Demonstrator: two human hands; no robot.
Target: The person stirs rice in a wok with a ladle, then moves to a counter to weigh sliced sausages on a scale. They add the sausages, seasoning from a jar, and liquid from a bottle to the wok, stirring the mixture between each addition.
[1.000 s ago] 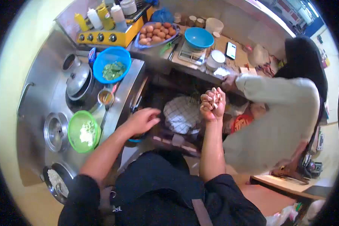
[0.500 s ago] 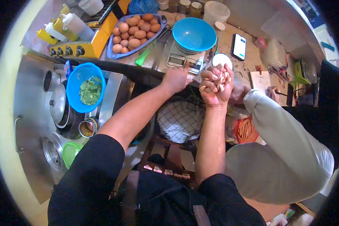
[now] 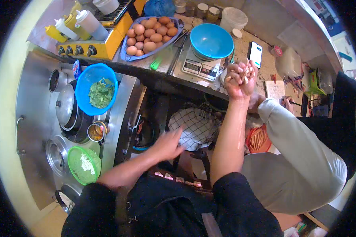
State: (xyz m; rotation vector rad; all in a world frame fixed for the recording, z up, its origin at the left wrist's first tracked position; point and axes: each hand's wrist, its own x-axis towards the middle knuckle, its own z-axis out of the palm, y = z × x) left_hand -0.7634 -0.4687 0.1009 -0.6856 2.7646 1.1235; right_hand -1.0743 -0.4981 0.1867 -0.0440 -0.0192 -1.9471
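Observation:
My right hand (image 3: 240, 77) is raised and closed around a bunch of pale peeled pieces (image 3: 246, 72), held just right of the digital scale (image 3: 200, 65) that carries an empty blue bowl (image 3: 211, 41). My left hand (image 3: 168, 144) hangs low over the gap beside the stove, fingers spread, holding nothing, near a checked cloth (image 3: 194, 125).
A tray of brown eggs (image 3: 151, 35), squeeze bottles (image 3: 77, 23), a phone (image 3: 255, 54) and jars stand on the counter. On the steel stove sit a blue bowl of greens (image 3: 98, 89), a green bowl (image 3: 84, 164), pots and lids. A person in a grey sleeve (image 3: 300, 146) writes at the right.
My left hand has dropped from the scale down to the gap by the stove. My right hand has lifted slightly up and right with the pale pieces.

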